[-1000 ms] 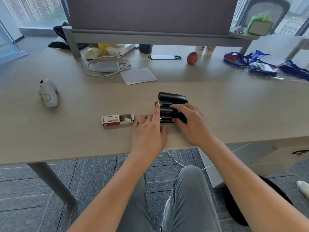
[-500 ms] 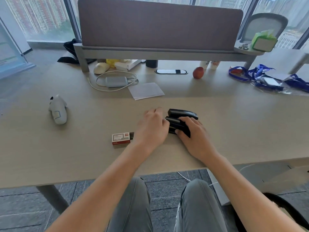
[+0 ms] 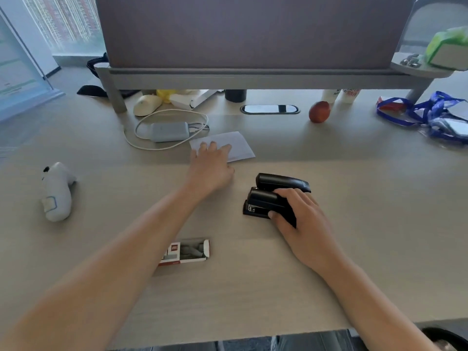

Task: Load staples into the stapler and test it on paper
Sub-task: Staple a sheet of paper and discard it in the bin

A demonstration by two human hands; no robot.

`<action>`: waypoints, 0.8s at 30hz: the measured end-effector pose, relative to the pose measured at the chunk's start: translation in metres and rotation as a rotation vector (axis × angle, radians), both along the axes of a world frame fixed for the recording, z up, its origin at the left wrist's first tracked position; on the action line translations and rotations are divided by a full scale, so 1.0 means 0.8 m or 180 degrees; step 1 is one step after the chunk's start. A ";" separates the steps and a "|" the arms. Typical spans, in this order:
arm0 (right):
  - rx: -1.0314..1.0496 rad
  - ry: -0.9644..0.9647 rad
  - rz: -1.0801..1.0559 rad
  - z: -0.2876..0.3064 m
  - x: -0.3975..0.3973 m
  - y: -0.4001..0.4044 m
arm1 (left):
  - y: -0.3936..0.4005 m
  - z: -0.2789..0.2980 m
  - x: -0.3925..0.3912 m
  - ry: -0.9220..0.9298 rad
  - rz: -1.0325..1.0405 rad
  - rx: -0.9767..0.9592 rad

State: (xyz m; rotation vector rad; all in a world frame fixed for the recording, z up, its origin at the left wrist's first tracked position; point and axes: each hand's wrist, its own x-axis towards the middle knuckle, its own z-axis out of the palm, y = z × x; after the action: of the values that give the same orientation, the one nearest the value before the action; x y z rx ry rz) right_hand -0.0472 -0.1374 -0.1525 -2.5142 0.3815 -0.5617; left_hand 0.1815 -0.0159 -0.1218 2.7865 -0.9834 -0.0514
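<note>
Meanwhile, left hand [image 3: 211, 164] is lying flat, fingers spread, on the folded white paper [image 3: 236, 145] | right hand [image 3: 301, 219] is gripping the glossy black stapler [image 3: 268, 198], resting mid-desk | open red-and-white staple box [image 3: 187, 252] is sitting near the pale wood-grain desk [image 3: 354, 262] front edge | bare desktop is lying right of the stapler

You had on your desk [image 3: 354, 249]: one black stapler [image 3: 268, 198]; one open box of staples [image 3: 188, 252]; one sheet of paper [image 3: 240, 145]; one white controller [image 3: 57, 192]; one grey power adapter [image 3: 169, 131] with one white cable [image 3: 141, 145]; one cream mouse [image 3: 147, 105]; one red fruit [image 3: 319, 111]; two white cups [image 3: 342, 93]; two hands, left [image 3: 210, 165] and right [image 3: 304, 224].
</note>
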 end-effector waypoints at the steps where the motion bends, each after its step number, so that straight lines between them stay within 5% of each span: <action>1: -0.0001 -0.0002 0.0001 -0.001 0.000 0.000 | -0.002 -0.003 0.005 -0.0010 0.0004 0.0030; 6: -0.0015 0.0036 -0.0015 0.001 0.000 -0.001 | -0.005 -0.009 0.005 -0.0494 -0.0079 -0.0099; 24: 0.0063 -0.0072 -0.0077 0.002 -0.003 0.001 | 0.004 0.000 -0.003 -0.0417 -0.0116 -0.0932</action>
State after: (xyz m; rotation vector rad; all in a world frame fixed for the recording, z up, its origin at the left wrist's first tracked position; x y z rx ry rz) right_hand -0.0493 -0.1369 -0.1505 -2.4852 0.4073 -0.5925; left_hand 0.1788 -0.0124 -0.1222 2.5295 -0.9822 0.2528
